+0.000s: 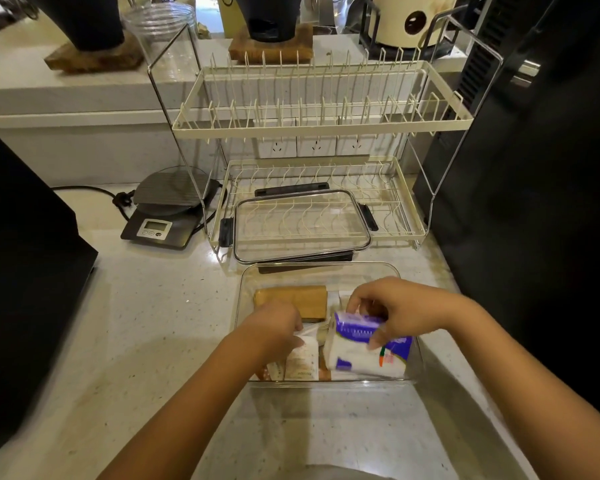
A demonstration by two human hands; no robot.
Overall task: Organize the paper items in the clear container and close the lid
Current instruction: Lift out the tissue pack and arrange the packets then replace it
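The clear container (pixel 321 270) stands open on the counter in front of me. Inside lie a brown paper stack (pixel 291 299) at the back left, white printed packets (pixel 302 362) at the front left and a purple-and-white tissue pack (pixel 364 348) on the right. My right hand (pixel 392 308) grips the tissue pack from above, tilted up out of the container. My left hand (pixel 274 329) reaches in and pinches the white packets. The clear lid (pixel 300 226) with black latches leans on the lower shelf of the dish rack behind the container.
A cream two-tier wire dish rack (pixel 323 126) stands behind the container. A kitchen scale (pixel 163 220) with a cord sits to its left. Black appliances flank the counter at left (pixel 25 289) and right (pixel 534 185). Bare counter (pixel 153 323) lies left of the container.
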